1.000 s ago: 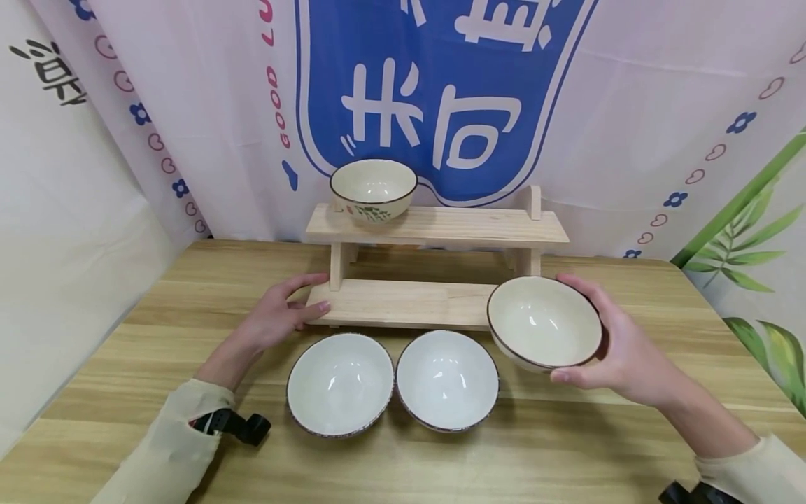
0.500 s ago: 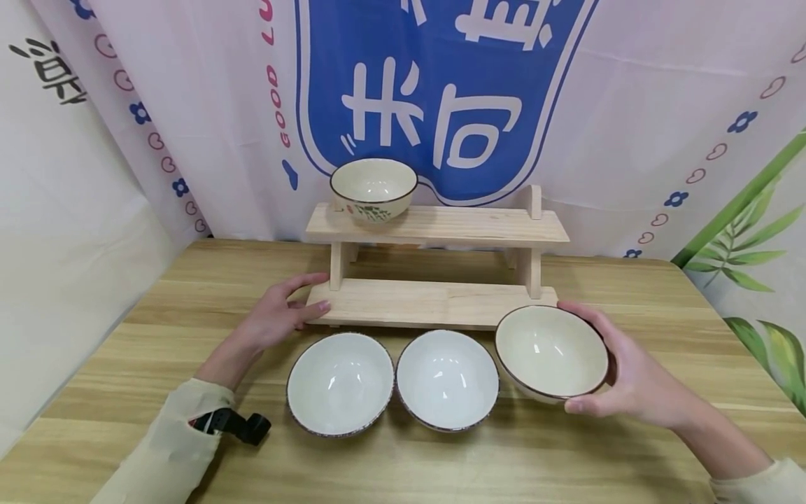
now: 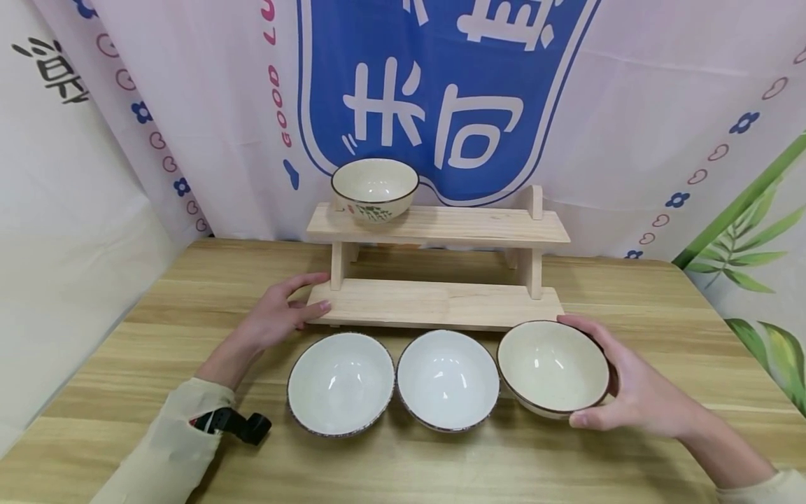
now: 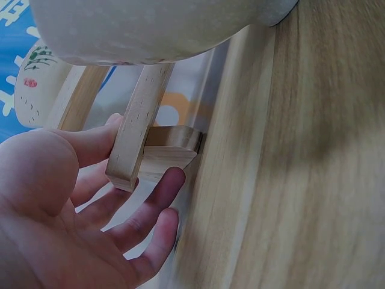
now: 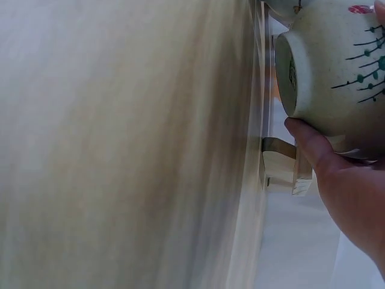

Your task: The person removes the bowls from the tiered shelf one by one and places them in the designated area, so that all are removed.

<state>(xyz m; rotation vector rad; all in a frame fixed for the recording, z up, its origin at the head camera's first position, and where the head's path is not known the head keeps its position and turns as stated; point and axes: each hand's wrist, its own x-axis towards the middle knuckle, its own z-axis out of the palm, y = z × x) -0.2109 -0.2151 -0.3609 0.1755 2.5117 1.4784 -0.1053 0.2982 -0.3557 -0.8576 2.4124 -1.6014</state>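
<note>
My right hand [image 3: 642,385] holds a cream bowl [image 3: 554,367] by its right side, thumb in front and fingers behind, at the right of two white bowls [image 3: 341,385] [image 3: 448,380]. The right wrist view shows the bowl's floral outside [image 5: 331,72] and foot, with the hand [image 5: 355,192] beneath. At the left end of the two-tier wooden rack [image 3: 390,302], my left hand [image 3: 273,315] pinches the lower board, thumb on top. In the left wrist view the hand [image 4: 102,205] has the board's end [image 4: 135,132] between thumb and fingers.
Another cream bowl [image 3: 374,190] with a floral outside stands on the left of the rack's upper board [image 3: 478,225]. Behind the table [image 3: 157,336] hangs a printed curtain [image 3: 630,105]. The two white bowls stand side by side before the rack.
My right hand has brought the cream bowl down and toward the front, slightly right, away from the rack's lower board. The left hand has stayed on the rack.
</note>
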